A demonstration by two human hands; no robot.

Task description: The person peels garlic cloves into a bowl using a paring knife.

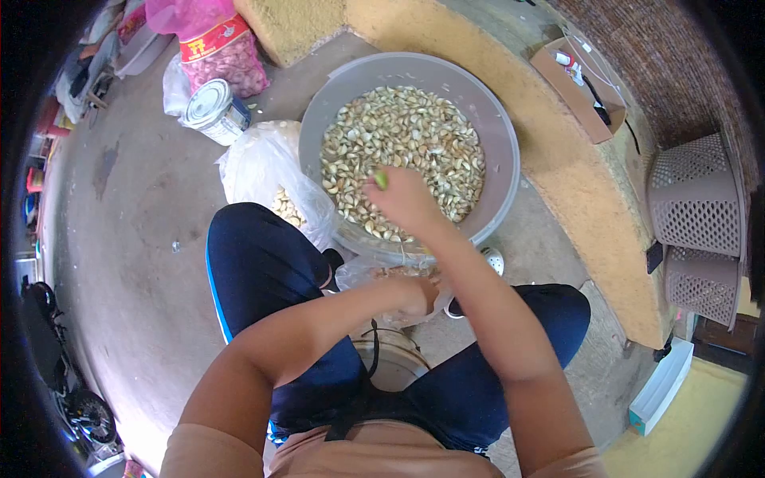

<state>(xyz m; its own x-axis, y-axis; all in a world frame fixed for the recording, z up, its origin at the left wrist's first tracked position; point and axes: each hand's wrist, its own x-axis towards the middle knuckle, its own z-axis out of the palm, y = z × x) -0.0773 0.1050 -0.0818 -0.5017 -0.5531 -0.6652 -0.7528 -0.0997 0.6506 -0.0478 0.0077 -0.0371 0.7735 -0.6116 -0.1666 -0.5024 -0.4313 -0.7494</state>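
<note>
A large grey tub (507, 151) stands in front of me, its bottom covered with unpeeled garlic cloves (414, 131). My right hand (406, 199) reaches over the near part of the cloves, its fingers closed around a small green object (382, 180) whose kind I cannot make out. Crossing beneath my right forearm, my left hand (418, 295) is at a clear plastic bag (362, 273) between my knees; its fingertips are hidden. Left of the tub, a white plastic bag (259, 163) holds pale peeled cloves (287, 207).
A lidded bucket (215, 111) and a pink net sack of garlic (227, 68) stand at the upper left. A low yellow ledge (558, 175) curves along the right, with a cardboard box (578, 88) on it. Perforated baskets (693, 195) sit far right, and a motorcycle (68, 382) at lower left.
</note>
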